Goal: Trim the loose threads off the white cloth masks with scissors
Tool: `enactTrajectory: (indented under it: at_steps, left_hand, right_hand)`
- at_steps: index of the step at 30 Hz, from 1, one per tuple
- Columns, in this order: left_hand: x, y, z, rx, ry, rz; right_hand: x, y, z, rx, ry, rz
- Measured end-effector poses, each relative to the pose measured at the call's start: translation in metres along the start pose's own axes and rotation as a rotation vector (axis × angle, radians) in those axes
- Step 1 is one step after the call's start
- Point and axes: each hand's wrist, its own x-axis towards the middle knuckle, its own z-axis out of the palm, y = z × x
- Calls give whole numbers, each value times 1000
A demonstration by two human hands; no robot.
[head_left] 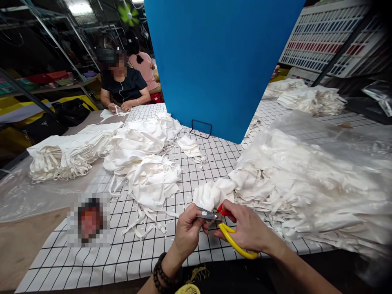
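My right hand [248, 228] grips yellow-handled thread snips [231, 237] with a red part near the blades, whose metal tips point left toward my left hand. My left hand [188, 230], with a dark bead bracelet on the wrist, pinches the edge of a white cloth piece [211, 196] bunched just above both hands. The snips' blades meet my left fingers at the cloth's edge. The cloth runs into a big heap of white pieces [275, 183] on the right.
A checked table cover [122, 257] holds white cloth heaps [147, 151], a stacked bundle [61, 157] at left and clear plastic sheeting [330, 163] at right. A blue board [220, 61] stands behind. Two people sit at the far left end.
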Motion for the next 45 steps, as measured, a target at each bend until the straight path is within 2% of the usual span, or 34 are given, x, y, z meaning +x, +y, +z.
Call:
enactTrajectory:
  at_steps: [6,13,18,23,25,28,31,33,35,36,41,43,45]
  left_hand:
    - [1,-1,2,-103,-22,-35]
    - [-3,-2,0,-95,-44,-84]
    - [-2,-2,-4,-98,-77,-76]
    - [-3,-2,-3,-132,-83,-92]
    - [-3,0,-4,-151,-68,-95]
    - [1,7,-11,-89,-3,-34]
    - [5,16,-23,-26,34,43]
    - [7,20,-31,-32,22,58]
    - [6,20,-36,-50,8,52]
    - [5,19,-37,-60,7,47]
    - [-2,19,-43,-66,78,30]
    - [-3,24,-50,-59,137,42]
    - [-2,33,-59,-85,218,66]
  right_hand:
    - [-2,-1,3,-34,32,-6]
    - [-6,1,5,-95,70,-16]
    - [-6,1,4,-72,57,-37]
    - [-4,5,13,-37,98,-57]
    - [-3,12,17,50,104,-44]
    - [2,29,15,366,126,50]
    - [20,42,4,642,189,107]
    - [41,45,-5,686,187,59]
    - [66,42,-10,638,96,-8]
    - [80,39,-10,586,5,-23]
    - [130,19,9,537,-237,-90]
    - [136,16,10,552,-260,-117]
    - [135,18,-3,592,-201,-131]
